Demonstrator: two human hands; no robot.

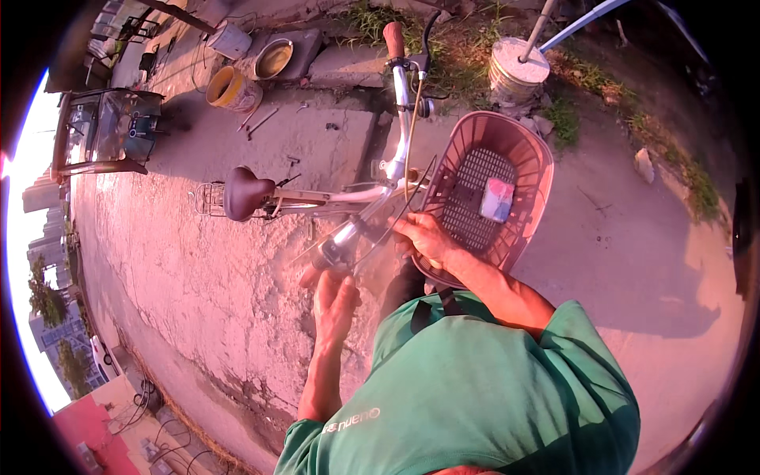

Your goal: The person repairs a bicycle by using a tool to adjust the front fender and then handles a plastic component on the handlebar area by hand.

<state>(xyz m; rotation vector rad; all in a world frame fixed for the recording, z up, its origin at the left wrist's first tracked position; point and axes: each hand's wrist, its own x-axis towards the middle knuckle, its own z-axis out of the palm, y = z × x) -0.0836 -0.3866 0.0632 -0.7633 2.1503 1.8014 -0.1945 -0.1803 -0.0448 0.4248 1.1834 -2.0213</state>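
A bicycle stands in front of me, its brown saddle [242,194] to the left and its silver handlebar [404,131] reaching across from far to near. My left hand [335,299] is closed around the handlebar's near end, beside the brown grip there; its fingertips are partly hidden. My right hand [427,238] has its fingers bent together at a thin brake cable [385,237] by the basket's near left edge. On the bicycle's front sits a brown plastic basket [537,207], holding a small red, white and blue packet [497,199]. The far grip [393,39] is untouched.
A yellowish bucket [234,89], a white bucket [230,39] and a metal basin [274,58] stand at the far left. Loose tools [261,120] lie near them. A concrete-filled bucket [518,70] holding poles is beyond the basket. A three-wheeled vehicle [111,131] stands farther left.
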